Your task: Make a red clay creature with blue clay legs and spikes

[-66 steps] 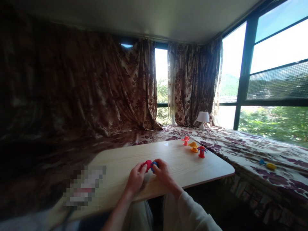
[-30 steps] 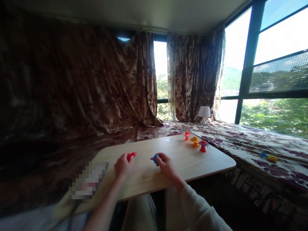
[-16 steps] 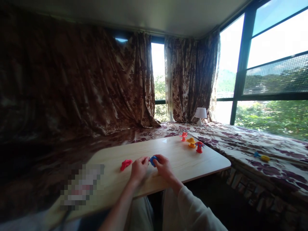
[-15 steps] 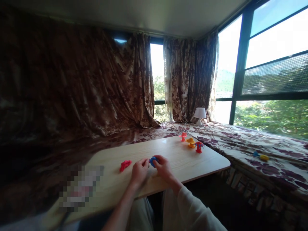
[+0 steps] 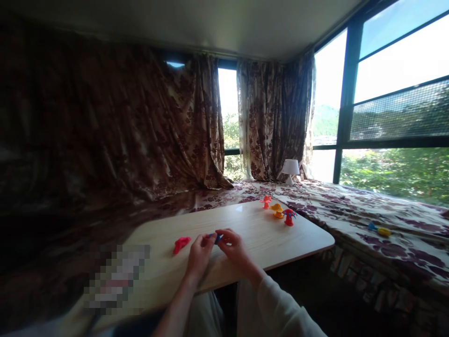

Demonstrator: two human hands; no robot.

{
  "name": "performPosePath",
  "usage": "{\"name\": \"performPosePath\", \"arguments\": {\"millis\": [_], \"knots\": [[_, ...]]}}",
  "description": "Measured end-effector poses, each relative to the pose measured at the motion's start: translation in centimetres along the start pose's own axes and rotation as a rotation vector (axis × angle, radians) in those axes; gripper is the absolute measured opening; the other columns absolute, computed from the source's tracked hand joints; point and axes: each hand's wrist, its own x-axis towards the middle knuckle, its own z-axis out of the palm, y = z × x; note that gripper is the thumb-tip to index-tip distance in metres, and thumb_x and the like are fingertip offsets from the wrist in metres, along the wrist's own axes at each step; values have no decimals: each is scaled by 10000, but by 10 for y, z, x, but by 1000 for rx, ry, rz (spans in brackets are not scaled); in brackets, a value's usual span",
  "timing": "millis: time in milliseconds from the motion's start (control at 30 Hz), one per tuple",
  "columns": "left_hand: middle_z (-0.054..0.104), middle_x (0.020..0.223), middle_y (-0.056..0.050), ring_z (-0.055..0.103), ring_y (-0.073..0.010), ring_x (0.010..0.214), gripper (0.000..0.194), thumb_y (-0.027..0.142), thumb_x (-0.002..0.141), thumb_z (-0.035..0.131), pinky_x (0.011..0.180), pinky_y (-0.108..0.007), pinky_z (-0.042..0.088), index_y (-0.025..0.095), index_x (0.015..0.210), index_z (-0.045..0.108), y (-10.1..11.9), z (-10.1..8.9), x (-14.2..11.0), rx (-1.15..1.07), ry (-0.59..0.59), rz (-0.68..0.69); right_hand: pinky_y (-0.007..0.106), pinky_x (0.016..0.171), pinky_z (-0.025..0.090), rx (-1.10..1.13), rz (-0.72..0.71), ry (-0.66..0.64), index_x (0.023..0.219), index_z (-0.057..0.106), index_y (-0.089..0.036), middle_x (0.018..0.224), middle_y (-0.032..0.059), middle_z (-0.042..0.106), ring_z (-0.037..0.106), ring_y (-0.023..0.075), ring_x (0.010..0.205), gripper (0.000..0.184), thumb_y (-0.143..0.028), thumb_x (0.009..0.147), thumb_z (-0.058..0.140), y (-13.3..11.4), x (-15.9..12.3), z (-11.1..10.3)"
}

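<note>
Over the middle of the table, my left hand (image 5: 200,255) and my right hand (image 5: 235,247) meet at a small blue toy piece (image 5: 217,238). Fingers of both hands pinch it, covering most of its shape. To the left of my hands a pinkish-red toy piece (image 5: 181,245) lies on the tabletop; its exact kind is unclear. Three small toy figures stand near the far right side: a light red one (image 5: 265,202), a yellow one (image 5: 277,210) and a red one with blue parts (image 5: 289,217).
The pale wooden table (image 5: 245,222) has rounded corners. A pixelated object (image 5: 117,278) lies at its left end. Behind is a flowered bed cover (image 5: 351,213) bearing a blue-and-yellow toy (image 5: 380,230) and a white lamp (image 5: 290,171). Patterned curtains (image 5: 175,131) hang at the windows.
The blue piece has shifted slightly left and turned, so less of it shows. My left fingers now pinch it too, and my right fingers have changed their hold.
</note>
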Motion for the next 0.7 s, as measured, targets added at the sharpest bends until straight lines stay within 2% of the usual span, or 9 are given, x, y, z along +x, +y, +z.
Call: {"name": "performPosePath", "arguments": {"millis": [100,200,333,467,600,700], "knots": [[724,832,-99,664,-235,806,427,522,707,615,758,-340,507,132,876,647,-2,0,0,-21,8,-1,258,627,518,-28,-8,13,927,712,-184,885,50,666,619,141,674,238,-169,714,606,-4,-1,1],[724,916,-108,658,-240,907,391,460,735,585,836,-350,497,133,938,655,0,-2,-1,-36,-8,3,270,619,527,-33,50,9,955,704,-169,887,64,688,632,155,667,249,-211,720,631,-6,0,1],[730,860,-98,668,-237,837,340,415,754,542,820,-371,505,144,911,676,4,-3,-2,-6,-52,21,288,675,532,-39,103,-1,872,722,-153,806,65,724,662,192,724,195,-257,749,612,-1,0,1],[711,757,-75,655,-235,777,334,436,776,489,753,-349,507,163,815,678,4,-5,-2,127,-84,31,283,623,518,-89,138,6,756,737,-146,701,61,725,669,209,681,176,-255,743,600,5,-1,1],[685,686,-47,643,-223,681,328,459,778,484,674,-328,487,192,846,662,0,-18,-1,332,-100,31,269,546,483,-130,157,-60,655,748,-168,558,23,688,643,203,578,117,-258,668,676,2,-4,1],[676,660,-35,639,-233,704,225,400,763,516,728,-350,464,236,799,667,2,-31,2,496,-115,44,286,612,505,-102,204,-3,765,760,-193,640,18,712,644,193,608,159,-285,648,703,-1,-2,1]]}}
